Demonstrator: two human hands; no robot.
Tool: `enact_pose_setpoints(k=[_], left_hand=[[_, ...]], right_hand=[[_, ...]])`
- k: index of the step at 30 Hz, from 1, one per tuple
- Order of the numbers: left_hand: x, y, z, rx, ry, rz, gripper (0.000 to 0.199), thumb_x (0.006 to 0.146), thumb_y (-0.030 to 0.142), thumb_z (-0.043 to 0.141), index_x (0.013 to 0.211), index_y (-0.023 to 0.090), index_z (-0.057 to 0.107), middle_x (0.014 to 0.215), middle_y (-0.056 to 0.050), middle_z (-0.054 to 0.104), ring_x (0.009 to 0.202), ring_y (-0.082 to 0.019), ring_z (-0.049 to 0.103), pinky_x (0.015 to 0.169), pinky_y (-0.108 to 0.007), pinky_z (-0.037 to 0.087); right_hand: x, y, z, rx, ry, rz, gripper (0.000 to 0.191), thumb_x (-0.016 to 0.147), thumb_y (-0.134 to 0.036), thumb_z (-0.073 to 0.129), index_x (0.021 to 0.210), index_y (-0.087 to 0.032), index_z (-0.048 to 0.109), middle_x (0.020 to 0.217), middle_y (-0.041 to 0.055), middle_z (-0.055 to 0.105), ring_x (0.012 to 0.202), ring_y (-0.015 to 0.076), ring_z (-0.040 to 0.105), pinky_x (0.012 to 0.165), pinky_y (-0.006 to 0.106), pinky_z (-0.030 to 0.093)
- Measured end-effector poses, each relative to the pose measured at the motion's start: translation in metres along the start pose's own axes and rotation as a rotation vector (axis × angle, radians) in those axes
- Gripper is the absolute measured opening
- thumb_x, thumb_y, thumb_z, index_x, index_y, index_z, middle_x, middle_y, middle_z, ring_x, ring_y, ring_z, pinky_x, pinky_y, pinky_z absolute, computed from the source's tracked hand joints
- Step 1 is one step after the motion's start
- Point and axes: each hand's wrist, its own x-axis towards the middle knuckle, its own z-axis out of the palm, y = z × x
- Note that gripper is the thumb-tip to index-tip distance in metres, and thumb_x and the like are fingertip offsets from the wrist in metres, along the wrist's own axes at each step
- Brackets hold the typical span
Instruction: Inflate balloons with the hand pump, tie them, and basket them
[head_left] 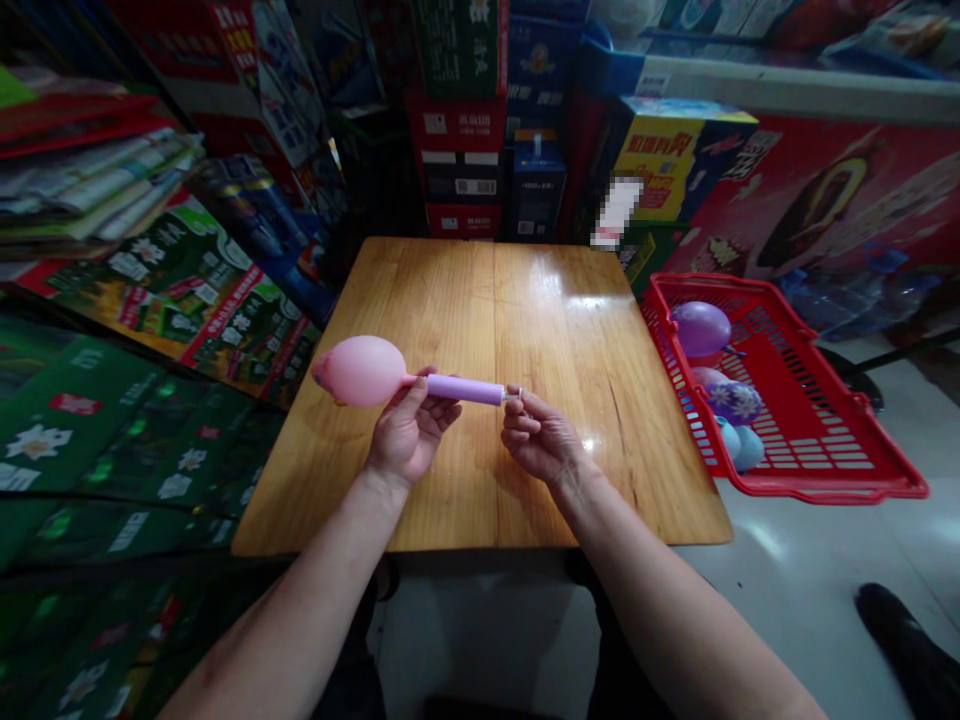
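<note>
A pink balloon [366,371], partly inflated, sits on the nozzle end of a purple balloon pump [465,388]. My left hand [407,430] pinches the balloon's neck against the nozzle, its other fingers under the pump's front end. My right hand [546,435] has its fingers closed on the white handle at the pump's other end. The handle is close to the pump's body, with only a short bit of rod showing. Balloon and pump are held level above the wooden table [480,300].
To the right of the table, a red basket [817,485] holds several balloons, purple and light blue among them. Stacked green boxes [135,450] line the left side. Red and blue cartons [465,140] stand behind the table, and a yellow box [656,160] is at the back right.
</note>
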Motion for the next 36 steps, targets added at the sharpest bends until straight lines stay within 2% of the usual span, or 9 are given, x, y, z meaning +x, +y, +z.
enact_pose_setpoints(k=[6,8,12,14,19,22,27,31,36], left_hand=[[0.011,0.025,-0.008,-0.018,0.038,0.102,0.023,0.087,0.03,0.071,0.108,0.021,0.07,0.105,-0.011,0.075,0.095,-0.02,0.071,0.079,-0.031,0.059],[0.008,0.024,-0.009,0.003,0.017,0.131,0.026,0.088,0.03,0.07,0.112,0.023,0.069,0.111,-0.011,0.074,0.098,-0.021,0.071,0.079,-0.032,0.058],[-0.002,0.004,-0.003,0.031,-0.026,-0.004,0.028,0.088,0.031,0.07,0.115,0.024,0.067,0.114,-0.011,0.073,0.098,-0.022,0.071,0.079,-0.035,0.058],[-0.003,-0.002,0.0,0.022,-0.012,-0.005,0.025,0.088,0.03,0.07,0.113,0.023,0.068,0.111,-0.011,0.074,0.096,-0.021,0.072,0.08,-0.034,0.058],[0.003,0.012,-0.002,0.014,0.007,0.012,0.023,0.087,0.028,0.071,0.108,0.02,0.069,0.105,-0.012,0.075,0.098,-0.022,0.071,0.082,-0.033,0.058],[0.005,0.026,-0.006,0.015,0.026,0.089,0.024,0.086,0.032,0.072,0.107,0.022,0.07,0.105,-0.01,0.075,0.095,-0.021,0.072,0.08,-0.033,0.058],[-0.003,0.015,-0.001,0.024,-0.054,0.03,0.028,0.087,0.036,0.072,0.114,0.028,0.067,0.117,-0.008,0.072,0.105,-0.026,0.07,0.089,-0.045,0.056],[-0.007,0.0,0.003,0.027,-0.057,-0.001,0.03,0.087,0.035,0.072,0.115,0.026,0.067,0.116,-0.009,0.073,0.101,-0.024,0.071,0.084,-0.038,0.057],[0.004,0.02,-0.006,0.014,0.038,0.012,0.027,0.084,0.034,0.073,0.109,0.023,0.069,0.107,-0.009,0.074,0.092,-0.021,0.072,0.075,-0.03,0.056]], right_hand=[[-0.006,-0.025,0.006,0.009,0.01,-0.057,0.01,0.096,-0.011,0.052,0.096,-0.014,0.062,0.064,-0.0047,0.061,0.038,0.0006,0.035,0.04,0.012,0.033],[-0.005,-0.023,0.005,0.023,0.023,-0.064,0.009,0.096,-0.012,0.053,0.096,-0.014,0.062,0.064,-0.0047,0.061,0.038,0.0006,0.036,0.04,0.012,0.034],[0.001,-0.003,-0.001,0.007,0.011,-0.005,0.005,0.094,-0.014,0.06,0.098,-0.014,0.062,0.067,-0.0035,0.063,0.041,0.0014,0.039,0.043,0.013,0.036],[0.003,0.003,-0.003,0.003,-0.002,0.0,0.008,0.092,-0.014,0.062,0.1,-0.015,0.062,0.068,-0.0039,0.063,0.042,0.0015,0.04,0.043,0.013,0.037],[-0.003,-0.013,0.001,0.01,-0.008,0.029,0.006,0.092,-0.013,0.059,0.098,-0.015,0.061,0.067,-0.0044,0.062,0.042,0.0017,0.039,0.044,0.013,0.036],[-0.008,-0.024,0.004,0.004,-0.011,-0.033,0.006,0.094,-0.013,0.056,0.097,-0.015,0.061,0.065,-0.0051,0.06,0.04,0.0018,0.036,0.043,0.013,0.034],[-0.002,-0.003,0.002,0.014,0.005,0.0,0.006,0.092,-0.017,0.063,0.097,-0.019,0.061,0.069,-0.0041,0.063,0.044,0.0033,0.039,0.045,0.014,0.037],[0.004,0.01,0.001,0.058,0.031,-0.018,0.005,0.094,-0.014,0.061,0.097,-0.018,0.061,0.07,-0.0038,0.064,0.044,0.0023,0.039,0.045,0.012,0.037],[-0.004,-0.012,0.004,0.033,-0.027,0.015,0.011,0.098,-0.013,0.051,0.098,-0.014,0.061,0.069,-0.0026,0.063,0.042,0.0012,0.039,0.044,0.012,0.038]])
